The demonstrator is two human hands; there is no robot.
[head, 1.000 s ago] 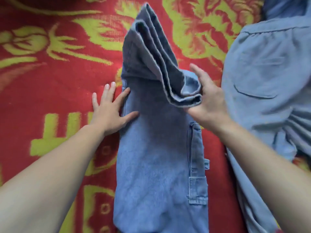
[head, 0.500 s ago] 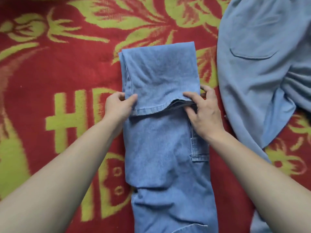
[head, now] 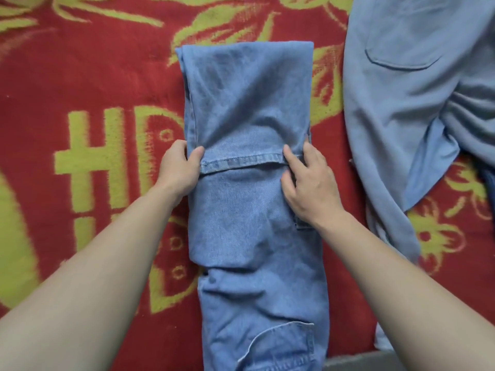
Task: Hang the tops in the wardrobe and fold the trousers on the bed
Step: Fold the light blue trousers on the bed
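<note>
Bare forearms (head: 101,277), left grip (head: 176,171), right grip (head: 310,183).

Reaching forward bare-armed, pinching the hem of the jeans (head: 249,103) with curled left hand (head: 175,167) and right hand (head: 310,183).

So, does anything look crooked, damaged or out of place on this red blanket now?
Nothing is damaged. The blue denim jeans are folded fairly straight, with some diagonal creases in the upper layer; the left hand and right hand hold its hem. Only the light blue garment beside them lies rumpled and unfolded.
</note>
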